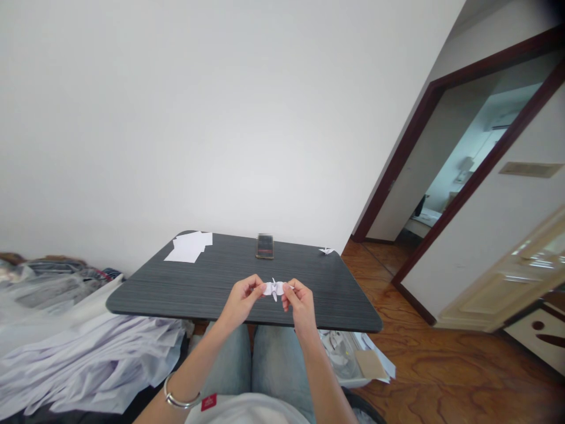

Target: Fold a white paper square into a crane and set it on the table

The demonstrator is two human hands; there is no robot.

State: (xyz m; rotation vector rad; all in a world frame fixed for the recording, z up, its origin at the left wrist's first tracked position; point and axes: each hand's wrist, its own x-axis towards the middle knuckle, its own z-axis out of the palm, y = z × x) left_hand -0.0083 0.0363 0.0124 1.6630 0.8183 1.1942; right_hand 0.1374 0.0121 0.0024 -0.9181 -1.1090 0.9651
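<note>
A small white origami crane point(274, 288) is stretched between my two hands above the near part of the dark table point(198, 288). My left hand point(244, 297) pinches one wing between thumb and fingers. On the other side, my right hand point(300, 299) grips the opposite wing the same way. The crane's narrow neck and tail stick out between the spread wings, one pointing away from me and one toward me. My fingertips hide the wing ends.
White paper sheets point(189, 246) lie at the table's far left. A phone point(265, 246) leans upright at the back edge. Another folded paper crane point(326, 251) sits at the far right corner. Beside the table are white cloth point(97, 359) on the left and a filled bin point(353, 359) on the right.
</note>
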